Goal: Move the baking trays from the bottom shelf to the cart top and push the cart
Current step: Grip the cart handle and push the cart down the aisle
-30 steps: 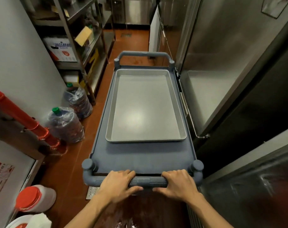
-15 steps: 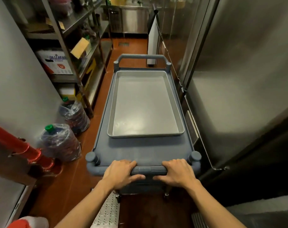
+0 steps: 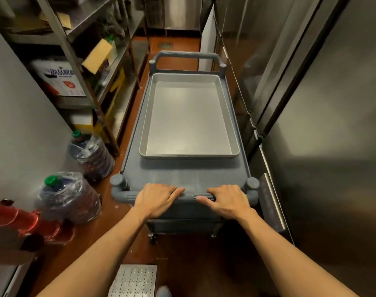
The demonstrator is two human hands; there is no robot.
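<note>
Both hands — left hand (image 3: pixel 156 199) and right hand (image 3: pixel 227 200) — grip the cart handle (image 3: pixel 190 197) side by side; the baking tray (image 3: pixel 189 116) lies just beyond them on the cart top (image 3: pixel 182 173)

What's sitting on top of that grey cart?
One empty metal baking tray lies on the cart top. Whether more trays are stacked beneath it cannot be seen; the cart's lower shelves are hidden too.

Head view — high, looking forward and down

Both hands (image 3: pixel 159 200) curled — arms outstretched
</note>
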